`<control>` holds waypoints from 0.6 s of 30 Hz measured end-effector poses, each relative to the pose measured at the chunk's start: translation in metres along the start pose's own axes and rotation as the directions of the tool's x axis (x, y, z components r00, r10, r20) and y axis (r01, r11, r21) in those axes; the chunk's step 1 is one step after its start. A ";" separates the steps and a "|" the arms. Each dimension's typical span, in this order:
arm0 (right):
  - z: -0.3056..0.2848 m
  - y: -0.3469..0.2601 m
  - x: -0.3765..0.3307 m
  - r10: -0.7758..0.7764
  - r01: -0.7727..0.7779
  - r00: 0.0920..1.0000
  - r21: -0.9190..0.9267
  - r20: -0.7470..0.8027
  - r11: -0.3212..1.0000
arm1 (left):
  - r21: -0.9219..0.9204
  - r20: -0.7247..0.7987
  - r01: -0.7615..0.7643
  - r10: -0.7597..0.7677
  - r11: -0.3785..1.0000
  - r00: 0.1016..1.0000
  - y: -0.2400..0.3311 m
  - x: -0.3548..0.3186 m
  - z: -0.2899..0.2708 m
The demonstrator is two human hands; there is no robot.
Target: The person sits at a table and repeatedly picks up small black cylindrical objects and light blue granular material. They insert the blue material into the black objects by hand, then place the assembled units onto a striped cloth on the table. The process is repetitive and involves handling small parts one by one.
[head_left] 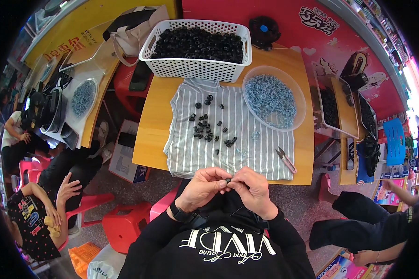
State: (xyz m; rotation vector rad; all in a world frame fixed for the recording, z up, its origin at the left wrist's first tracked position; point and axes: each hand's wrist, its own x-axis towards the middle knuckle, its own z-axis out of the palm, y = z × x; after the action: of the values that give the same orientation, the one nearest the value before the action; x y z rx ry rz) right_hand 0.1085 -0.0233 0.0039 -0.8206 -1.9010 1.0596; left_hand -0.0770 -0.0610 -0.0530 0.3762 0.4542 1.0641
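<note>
My left hand [204,187] and my right hand [252,188] meet fingertip to fingertip just below the table's near edge, pinching one small black part [228,180] between them. Several more small black parts [209,125] lie scattered on a grey striped cloth [260,153] spread over the wooden table [156,125]. A white perforated basket [195,67] full of black parts stands at the far edge. To its right sits a clear round bowl [298,100] holding small blue-grey pieces [270,97].
Small snips [286,159] lie on the cloth's right edge. A black fan [264,30] sits at the back. Red plastic stools [123,225] stand at lower left. Other people sit at left [37,218] and lower right [363,228]. A second table [95,100] at left carries another bowl.
</note>
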 end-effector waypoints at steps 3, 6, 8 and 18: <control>0.001 -0.001 0.001 -0.079 0.078 0.997 -0.063 -0.017 0.995 | -0.009 0.007 0.038 -0.038 0.999 0.999 0.002 -0.002 0.000; 0.003 0.002 0.004 -0.201 0.193 0.979 -0.163 -0.032 0.968 | -0.028 0.027 0.034 -0.033 0.999 0.999 0.005 -0.001 0.001; 0.005 0.002 0.003 -0.266 0.254 0.964 -0.243 -0.017 0.936 | -0.042 0.033 0.035 -0.034 0.999 0.999 0.005 0.000 0.001; 0.014 -0.007 0.004 0.178 -0.182 0.983 0.141 0.037 0.973 | -0.040 0.089 0.017 -0.013 0.999 0.996 0.007 -0.009 -0.006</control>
State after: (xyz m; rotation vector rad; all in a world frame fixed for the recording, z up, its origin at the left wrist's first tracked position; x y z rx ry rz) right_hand 0.0934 -0.0285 0.0065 -0.9133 -1.7715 1.3065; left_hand -0.0891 -0.0655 -0.0534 0.3812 0.3553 1.0362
